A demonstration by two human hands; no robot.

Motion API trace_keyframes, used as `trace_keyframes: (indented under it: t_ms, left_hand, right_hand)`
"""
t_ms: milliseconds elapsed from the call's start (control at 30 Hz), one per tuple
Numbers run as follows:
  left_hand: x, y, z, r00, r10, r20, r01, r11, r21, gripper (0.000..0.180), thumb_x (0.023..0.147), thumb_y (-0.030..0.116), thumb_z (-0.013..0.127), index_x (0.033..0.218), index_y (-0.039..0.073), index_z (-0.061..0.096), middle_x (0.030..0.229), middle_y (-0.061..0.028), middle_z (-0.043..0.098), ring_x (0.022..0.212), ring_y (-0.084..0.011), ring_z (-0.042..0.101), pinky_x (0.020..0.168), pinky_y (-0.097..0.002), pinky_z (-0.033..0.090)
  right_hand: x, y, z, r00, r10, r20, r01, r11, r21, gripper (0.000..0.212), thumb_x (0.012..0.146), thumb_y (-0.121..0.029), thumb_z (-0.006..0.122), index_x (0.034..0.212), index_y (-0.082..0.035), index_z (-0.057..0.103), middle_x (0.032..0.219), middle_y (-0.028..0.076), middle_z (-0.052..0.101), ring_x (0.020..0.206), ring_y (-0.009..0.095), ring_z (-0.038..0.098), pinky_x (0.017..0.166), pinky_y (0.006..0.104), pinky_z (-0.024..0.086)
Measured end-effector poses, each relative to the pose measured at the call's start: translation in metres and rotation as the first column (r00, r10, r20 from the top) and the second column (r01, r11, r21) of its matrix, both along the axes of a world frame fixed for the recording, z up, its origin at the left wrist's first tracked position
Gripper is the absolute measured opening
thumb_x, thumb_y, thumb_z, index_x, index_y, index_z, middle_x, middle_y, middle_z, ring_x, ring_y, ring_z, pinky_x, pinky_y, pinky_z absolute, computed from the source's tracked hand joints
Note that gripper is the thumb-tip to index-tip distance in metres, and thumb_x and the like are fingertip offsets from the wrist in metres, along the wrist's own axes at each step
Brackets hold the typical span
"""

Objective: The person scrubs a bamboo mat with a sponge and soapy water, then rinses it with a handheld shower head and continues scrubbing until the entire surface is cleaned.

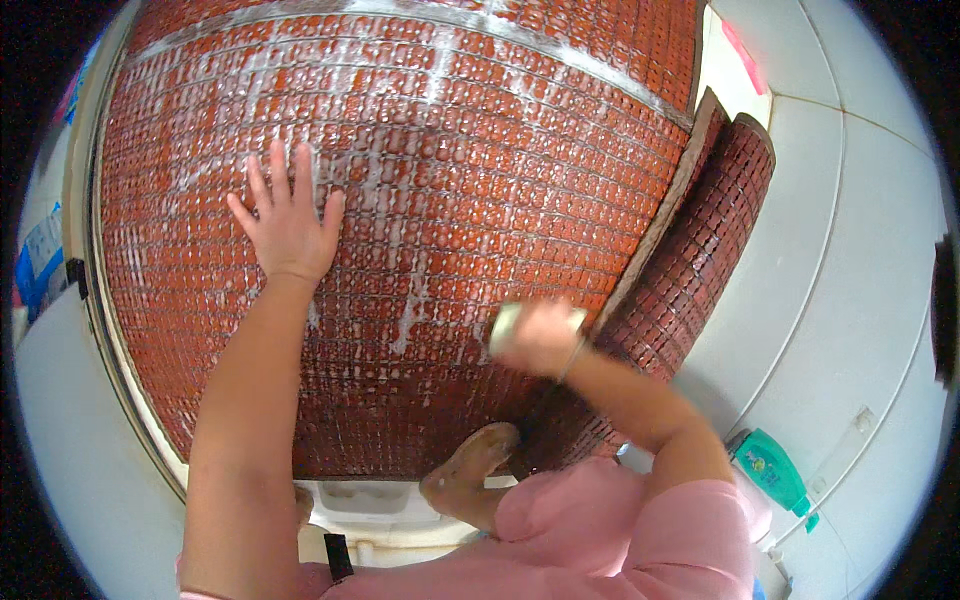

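Note:
A wet, reddish-brown mat [470, 240] of small tiles fills the middle, streaked with white suds. My left hand [292, 228] lies flat on its left part, fingers spread, holding nothing. Farther right and nearer to me, my right hand [545, 338] is closed around a pale yellow-green block [507, 328] against the mat. Motion blurs this hand, and its fingers hide much of the block, so its exact kind is unclear. Beside the right hand, the mat's right side forms a darker roll [700, 260].
My bare foot [470, 468] is by the mat's near edge. A green bottle [772, 468] lies against the pale tiled wall [860, 250] at right. A blue-and-white package [40, 258] is at far left, beyond a raised rim. Something pink [742, 52] shows at upper right.

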State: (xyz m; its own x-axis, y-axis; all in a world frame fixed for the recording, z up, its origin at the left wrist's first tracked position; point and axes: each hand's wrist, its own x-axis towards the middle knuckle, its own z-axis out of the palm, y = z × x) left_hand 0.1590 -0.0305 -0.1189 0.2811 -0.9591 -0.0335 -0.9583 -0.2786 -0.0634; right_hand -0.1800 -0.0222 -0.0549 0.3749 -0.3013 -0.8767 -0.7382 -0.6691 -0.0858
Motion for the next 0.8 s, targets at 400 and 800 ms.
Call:
trace_keyframes:
  t_ms: [400,800]
  left_hand:
    - [-0.016,0.077,0.018,0.96,-0.13,-0.25,0.16,0.982,0.105,0.065,0.095,0.047,0.044,0.147,0.011,0.035,0.158,-0.0106,0.022,0.147,-0.0334,0.014,0.116,-0.0593,0.006]
    - [0.16,0.34,0.005,0.853,0.519,0.056,-0.521,0.852,0.043,0.064,0.095,0.036,0.048,0.151,0.012,0.027,0.16,-0.0108,0.015,0.147,-0.0355,0.011,0.115,-0.0561,0.011]
  right_hand:
    - [0.128,-0.08,-0.036,0.806,0.148,0.573,0.444,0.49,-0.751,0.042,0.083,-0.048,0.064,0.096,-0.007,0.062,0.098,0.014,0.056,0.096,0.03,0.052,0.079,0.0482,0.039]
    - [0.237,0.008,-0.03,0.817,0.19,0.545,0.352,0.583,-0.732,0.048,0.08,-0.048,0.069,0.088,-0.002,0.062,0.097,0.017,0.058,0.092,0.036,0.055,0.078,0.0484,0.042]
